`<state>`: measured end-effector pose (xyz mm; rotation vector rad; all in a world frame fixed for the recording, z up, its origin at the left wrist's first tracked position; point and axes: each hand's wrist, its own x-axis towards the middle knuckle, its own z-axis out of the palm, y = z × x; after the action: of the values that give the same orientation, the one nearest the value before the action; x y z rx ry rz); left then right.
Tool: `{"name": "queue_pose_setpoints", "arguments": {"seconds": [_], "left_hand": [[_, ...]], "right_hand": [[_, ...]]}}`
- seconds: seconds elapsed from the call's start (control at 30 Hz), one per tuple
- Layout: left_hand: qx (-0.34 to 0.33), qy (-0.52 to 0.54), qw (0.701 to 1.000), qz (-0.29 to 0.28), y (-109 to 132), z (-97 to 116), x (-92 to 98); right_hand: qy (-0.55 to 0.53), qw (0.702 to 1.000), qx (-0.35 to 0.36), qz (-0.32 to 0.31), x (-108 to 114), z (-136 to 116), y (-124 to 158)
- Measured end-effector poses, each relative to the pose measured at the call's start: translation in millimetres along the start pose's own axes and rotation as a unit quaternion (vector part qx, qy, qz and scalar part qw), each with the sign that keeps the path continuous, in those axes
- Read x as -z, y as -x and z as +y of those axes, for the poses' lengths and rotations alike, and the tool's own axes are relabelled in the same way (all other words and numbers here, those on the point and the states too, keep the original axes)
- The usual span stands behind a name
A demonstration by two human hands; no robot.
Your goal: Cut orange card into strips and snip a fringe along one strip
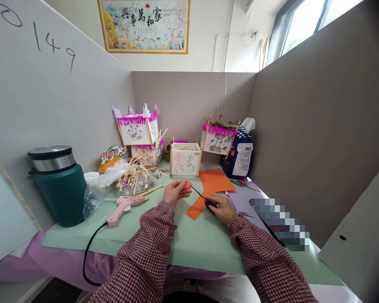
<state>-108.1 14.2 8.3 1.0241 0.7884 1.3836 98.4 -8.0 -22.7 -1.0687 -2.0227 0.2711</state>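
My left hand pinches the top end of a strip of orange paper that hangs down to the green mat. My right hand is closed round the handles of black scissors, whose blades point up and left toward the pinched end of the paper. A larger sheet of orange paper lies flat just behind both hands. Both sleeves are red-and-white check.
A pink glue gun with a black cord lies left of my hands, beside a pile of wooden sticks and a plastic bag. A green flask stands far left. Paper lanterns and a blue pouch line the back.
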Motion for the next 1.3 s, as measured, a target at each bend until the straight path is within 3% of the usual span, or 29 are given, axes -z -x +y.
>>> {"name": "queue_pose_setpoints", "arguments": {"seconds": [0.23,0.77,1.3], "left_hand": [[0.002,0.028,0.999,0.042,-1.1,2.3,0.8],[0.028,-0.025,0.999,-0.033,4.4,2.8,-2.9],[0.025,-0.018,0.999,-0.025,0.8,-1.0,-0.5]], "right_hand": [[0.000,1.000,0.004,-0.005,0.6,-2.1,0.4],[-0.013,1.000,-0.002,-0.015,0.7,-3.4,1.3],[-0.012,1.000,-0.002,-0.017,-0.6,-1.3,1.0]]}}
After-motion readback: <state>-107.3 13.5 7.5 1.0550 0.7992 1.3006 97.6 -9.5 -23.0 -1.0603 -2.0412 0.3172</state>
